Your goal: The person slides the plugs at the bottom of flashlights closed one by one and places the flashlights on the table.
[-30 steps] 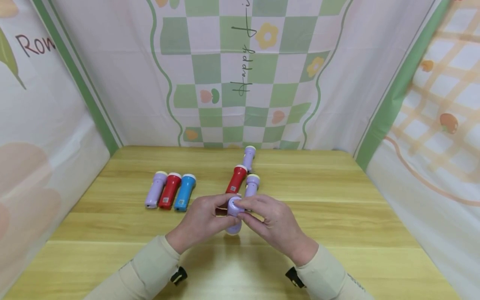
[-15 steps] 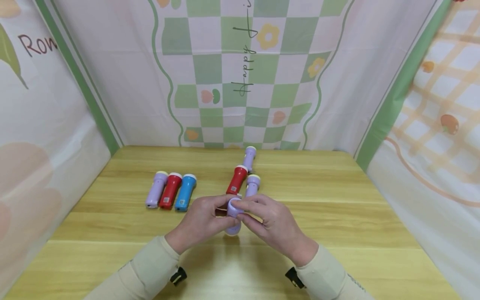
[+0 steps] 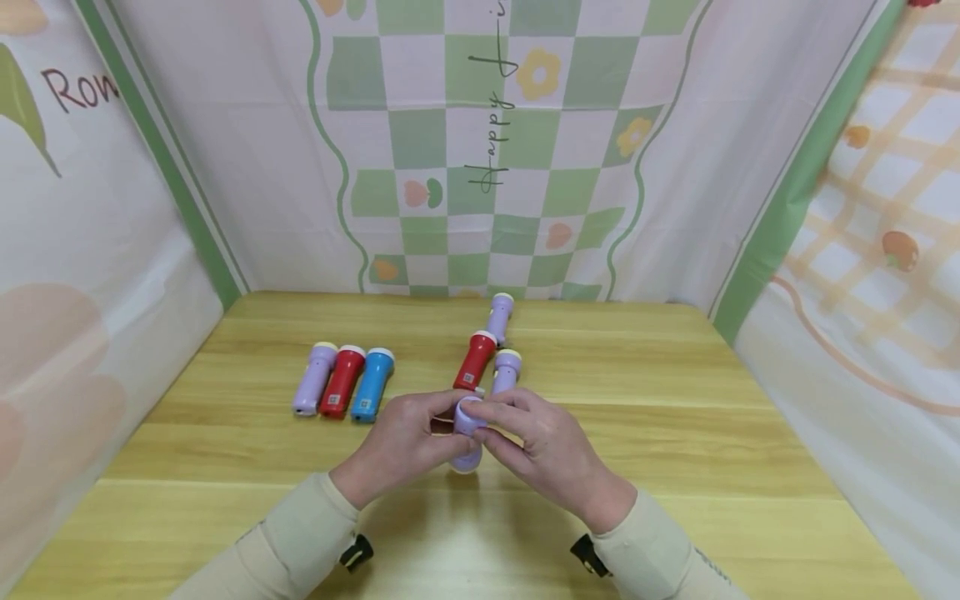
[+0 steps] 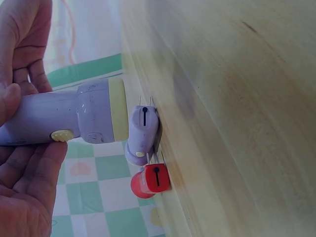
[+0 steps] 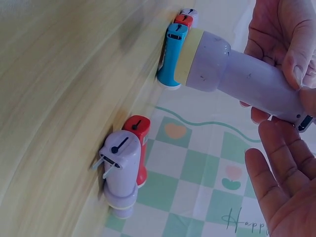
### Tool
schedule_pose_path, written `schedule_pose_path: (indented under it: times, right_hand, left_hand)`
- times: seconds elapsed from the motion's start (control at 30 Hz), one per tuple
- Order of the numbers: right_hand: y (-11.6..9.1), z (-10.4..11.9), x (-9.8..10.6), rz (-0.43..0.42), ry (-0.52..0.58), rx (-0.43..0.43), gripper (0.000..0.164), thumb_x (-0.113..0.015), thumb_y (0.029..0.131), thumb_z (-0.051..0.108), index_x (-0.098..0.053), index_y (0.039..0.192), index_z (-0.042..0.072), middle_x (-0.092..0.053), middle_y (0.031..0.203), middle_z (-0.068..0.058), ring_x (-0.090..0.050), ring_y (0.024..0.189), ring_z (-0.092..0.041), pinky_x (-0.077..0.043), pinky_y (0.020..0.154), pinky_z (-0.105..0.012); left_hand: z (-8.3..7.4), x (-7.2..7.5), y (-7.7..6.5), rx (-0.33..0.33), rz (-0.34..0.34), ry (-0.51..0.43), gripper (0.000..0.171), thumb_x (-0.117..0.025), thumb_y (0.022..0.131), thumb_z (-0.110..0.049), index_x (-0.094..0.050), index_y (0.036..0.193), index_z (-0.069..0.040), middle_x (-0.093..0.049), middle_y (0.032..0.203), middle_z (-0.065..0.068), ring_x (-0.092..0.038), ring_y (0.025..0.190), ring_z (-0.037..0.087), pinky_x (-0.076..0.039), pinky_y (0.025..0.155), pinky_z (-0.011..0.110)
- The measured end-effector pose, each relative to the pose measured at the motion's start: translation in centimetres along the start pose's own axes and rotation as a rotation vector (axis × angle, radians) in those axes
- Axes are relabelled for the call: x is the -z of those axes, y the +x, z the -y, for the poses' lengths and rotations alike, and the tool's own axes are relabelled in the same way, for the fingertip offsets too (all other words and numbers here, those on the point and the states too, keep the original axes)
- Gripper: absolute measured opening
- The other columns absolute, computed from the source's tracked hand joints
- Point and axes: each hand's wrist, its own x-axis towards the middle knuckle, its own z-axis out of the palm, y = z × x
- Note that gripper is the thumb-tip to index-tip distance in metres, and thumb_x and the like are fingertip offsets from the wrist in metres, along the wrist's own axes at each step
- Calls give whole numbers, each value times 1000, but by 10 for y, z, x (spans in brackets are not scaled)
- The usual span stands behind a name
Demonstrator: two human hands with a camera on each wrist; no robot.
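Observation:
A purple flashlight [image 3: 468, 422] with a pale yellow lens rim stands lens-down between both hands, above the table. My left hand [image 3: 401, 429] grips its body; in the left wrist view a left fingertip lies right at the yellow button [image 4: 62, 135]. The right hand [image 3: 543, 437] pinches the tail end with thumb and index finger, and its other fingers are spread in the right wrist view. At the tail a dark slot [image 5: 306, 122] shows beside the thumb. Just beyond the hands lie a red flashlight [image 3: 477, 360] and a purple flashlight [image 5: 122, 168] with two metal prongs sticking out.
On the left of the wooden table [image 3: 720, 467] a second purple flashlight [image 3: 315, 379], another red flashlight [image 3: 342, 382] and a blue flashlight [image 3: 372, 383] lie side by side. Farther back rests one more purple flashlight [image 3: 500, 317]. A printed curtain [image 3: 408, 133] encloses the table.
The held flashlight has tipped slightly, its lens end showing a little lower. The right index finger now covers the dark mark seen on the tail earlier. The left hand keeps its grip.

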Motion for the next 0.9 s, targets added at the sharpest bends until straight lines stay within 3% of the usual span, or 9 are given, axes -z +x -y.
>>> schedule_pose_path:
  times: [0.2, 0.4, 0.53, 0.77, 0.9]
  right_hand:
    - [-2, 1, 0, 28, -10, -29, 30, -68, 103, 30, -72, 131, 19, -72, 113, -4, -70, 95, -14, -58, 75, -26]
    - [-3, 1, 0, 28, -27, -16, 31, -67, 103, 30, -71, 132, 19, -72, 113, -5, -71, 94, -15, -60, 74, -26]
    - [-2, 1, 0, 28, -47, 4, 32, -71, 101, 27, -70, 133, 18, -72, 111, -5, -71, 92, -15, -59, 73, -26]
    - [-2, 1, 0, 27, -63, 18, 34, -73, 100, 24, -70, 133, 18, -72, 109, -4, -71, 92, -14, -60, 73, -26]
    - [-2, 1, 0, 28, -65, 18, 33, -72, 100, 24, -70, 133, 18, -72, 109, -4, -71, 92, -14, -60, 74, -27]
  left_hand:
    - [-1, 0, 1, -5, 6, -9, 41, -80, 93, -15, -70, 133, -15, -77, 121, -3, -75, 103, 11, -63, 88, 34]
    - [0, 1, 2, -10, 12, 9, 40, -80, 93, -16, -70, 132, -15, -77, 118, -5, -75, 102, 9, -61, 89, 28]
    - [-1, 2, 2, 5, 12, 41, 39, -80, 93, -18, -71, 131, -18, -77, 116, -8, -74, 101, 8, -62, 88, 31]
    - [-5, 5, 2, -5, -20, 195, 38, -84, 89, -26, -74, 126, -21, -76, 103, -15, -65, 91, 11, -56, 76, 27]
    - [-8, 5, 2, 29, -2, 181, 37, -83, 90, -25, -73, 126, -23, -73, 95, -17, -62, 78, 8, -54, 67, 24]
